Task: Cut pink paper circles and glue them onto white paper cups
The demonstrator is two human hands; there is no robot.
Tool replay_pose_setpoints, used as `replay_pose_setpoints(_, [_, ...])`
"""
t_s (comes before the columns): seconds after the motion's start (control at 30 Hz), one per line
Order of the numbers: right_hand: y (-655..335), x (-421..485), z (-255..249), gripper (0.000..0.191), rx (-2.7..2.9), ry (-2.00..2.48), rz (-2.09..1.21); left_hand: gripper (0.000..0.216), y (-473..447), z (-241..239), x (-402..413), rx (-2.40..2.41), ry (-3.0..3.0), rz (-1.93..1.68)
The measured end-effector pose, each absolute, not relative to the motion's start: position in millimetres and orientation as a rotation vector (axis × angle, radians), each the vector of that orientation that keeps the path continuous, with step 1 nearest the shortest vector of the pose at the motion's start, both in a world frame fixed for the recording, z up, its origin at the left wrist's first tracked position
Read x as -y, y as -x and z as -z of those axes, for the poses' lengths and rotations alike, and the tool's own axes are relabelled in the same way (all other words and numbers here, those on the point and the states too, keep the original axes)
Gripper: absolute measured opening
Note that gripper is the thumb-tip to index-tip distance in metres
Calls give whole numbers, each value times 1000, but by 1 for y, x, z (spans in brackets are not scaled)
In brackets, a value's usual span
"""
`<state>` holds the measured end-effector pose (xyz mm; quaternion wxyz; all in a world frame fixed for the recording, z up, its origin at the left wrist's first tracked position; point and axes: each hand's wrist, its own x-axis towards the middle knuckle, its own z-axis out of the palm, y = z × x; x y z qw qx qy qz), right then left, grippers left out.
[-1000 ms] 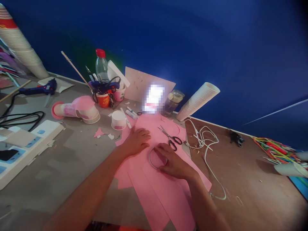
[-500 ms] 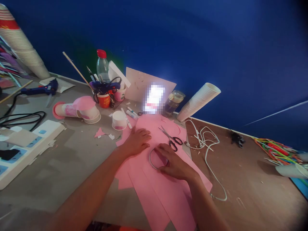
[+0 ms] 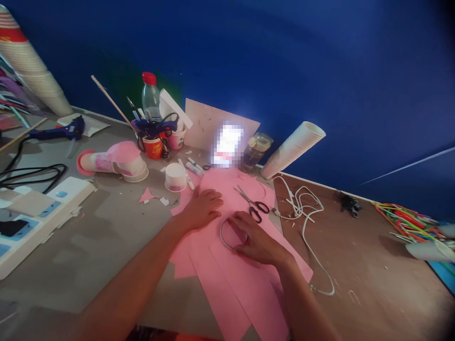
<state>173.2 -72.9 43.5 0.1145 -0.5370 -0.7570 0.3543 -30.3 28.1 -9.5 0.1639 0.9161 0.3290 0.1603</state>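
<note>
Pink paper sheets (image 3: 220, 284) lie overlapping on the table under both hands. My left hand (image 3: 201, 209) rests flat on them, fingers stretched out and holding nothing. With thumb and fingers curved around its right side, my right hand (image 3: 259, 240) grips a thin grey ring (image 3: 221, 235) against the paper. Pink shows through the middle of this ring, and part of its rim is hidden by the fingers. Just beyond my right hand lie scissors (image 3: 262, 207) with black handles, their blades slightly apart and pointing away to the left.
A white paper cup (image 3: 175, 177) stands upside down beside markers (image 3: 194, 166). At the back are a blurred bright screen (image 3: 227, 144), a jar (image 3: 259, 147) and leaning stacked cups (image 3: 295, 149). A white cable (image 3: 304, 232) lies right; a power strip (image 3: 67, 201) and glue gun (image 3: 60, 132) left.
</note>
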Motion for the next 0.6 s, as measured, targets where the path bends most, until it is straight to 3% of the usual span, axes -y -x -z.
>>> replay_pose_setpoints(0.6, [-174, 72, -44, 71, 2228, 1572, -1046, 29, 30, 8, -28, -938, -2626, -480])
